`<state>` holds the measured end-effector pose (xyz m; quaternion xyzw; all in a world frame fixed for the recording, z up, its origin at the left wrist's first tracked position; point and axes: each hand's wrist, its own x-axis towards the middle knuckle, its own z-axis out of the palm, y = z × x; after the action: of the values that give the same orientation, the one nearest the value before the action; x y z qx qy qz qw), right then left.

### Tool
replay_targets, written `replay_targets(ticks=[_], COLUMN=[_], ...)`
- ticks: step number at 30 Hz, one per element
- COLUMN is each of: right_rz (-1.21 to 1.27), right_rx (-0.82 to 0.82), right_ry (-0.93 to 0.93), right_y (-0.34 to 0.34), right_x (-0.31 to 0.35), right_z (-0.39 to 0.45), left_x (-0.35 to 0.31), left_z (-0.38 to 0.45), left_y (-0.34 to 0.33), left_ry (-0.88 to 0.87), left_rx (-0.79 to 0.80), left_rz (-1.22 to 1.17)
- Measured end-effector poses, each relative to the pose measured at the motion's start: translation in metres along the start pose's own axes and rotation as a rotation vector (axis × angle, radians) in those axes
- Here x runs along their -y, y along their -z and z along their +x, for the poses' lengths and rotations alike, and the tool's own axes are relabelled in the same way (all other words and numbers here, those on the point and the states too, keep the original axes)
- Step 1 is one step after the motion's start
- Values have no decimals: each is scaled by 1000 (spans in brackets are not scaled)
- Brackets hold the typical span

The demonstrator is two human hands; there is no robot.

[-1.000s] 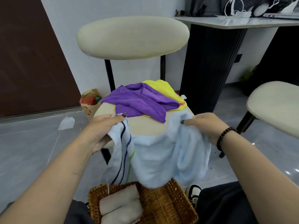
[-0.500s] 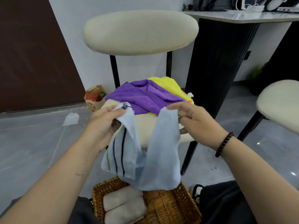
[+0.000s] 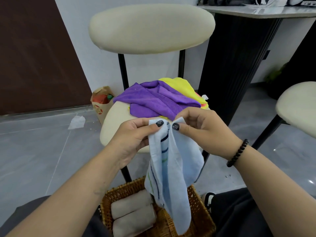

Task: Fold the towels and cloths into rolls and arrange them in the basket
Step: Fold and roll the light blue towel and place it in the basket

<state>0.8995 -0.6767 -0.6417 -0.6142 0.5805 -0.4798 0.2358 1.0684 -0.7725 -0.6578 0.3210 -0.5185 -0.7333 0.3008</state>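
A light blue striped towel [image 3: 172, 170] hangs doubled over in front of me, its two top corners pinched together. My left hand [image 3: 136, 134] grips one corner and my right hand [image 3: 196, 124] grips the other, thumbs almost touching. The towel's lower end dangles over a wicker basket [image 3: 200, 211] between my knees. Two beige rolled towels [image 3: 133, 214] lie side by side in the basket's left half. A purple cloth [image 3: 153, 103] lies crumpled over a yellow cloth [image 3: 184, 86] on the chair seat [image 3: 116, 120] just behind my hands.
The chair's cream backrest [image 3: 150, 28] rises ahead. A dark table base [image 3: 236, 57] stands to the right, with a second cream stool [image 3: 299, 106] at the right edge. A paper bag [image 3: 100, 103] and a white scrap [image 3: 77, 122] lie on the grey floor at left.
My hands have come together, bringing the towel's two corners side by side. The towel, earlier spread wide across the seat's front, now hangs folded in half lengthwise.
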Motion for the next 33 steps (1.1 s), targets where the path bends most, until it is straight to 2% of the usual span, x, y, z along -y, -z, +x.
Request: replay_targets(ticks=[2, 4, 8, 11, 13, 16, 22, 27, 33], right_rz=[178, 215, 26, 139, 192, 148, 47, 154, 140], right_rx=[31, 44, 53, 34, -8, -19, -54, -67, -120], right_ry=[-28, 2, 44, -17, -41, -39, 42, -23, -41], right_y=[-3, -7, -7, -6, -6, -8, -13, -14, -17], right_x=[2, 4, 2, 2, 4, 2, -2, 2, 1], right_z=[-1, 0, 3, 4, 4, 4, 5, 6, 5], left_x=[0, -1, -3, -3, -4, -4, -5, -4, -4], left_z=[-1, -2, -6, -9, -10, -11, -11, -13, -14], left_y=[-2, -2, 1, 1, 0, 0, 4, 2, 1], left_ry=[-5, -10, -2, -15, -27, -49, -113, -162, -230], left_rx=[10, 27, 100, 126, 86, 32, 39, 43, 54], left_rz=[-28, -46, -57, -45, -25, 22, 66, 72, 117])
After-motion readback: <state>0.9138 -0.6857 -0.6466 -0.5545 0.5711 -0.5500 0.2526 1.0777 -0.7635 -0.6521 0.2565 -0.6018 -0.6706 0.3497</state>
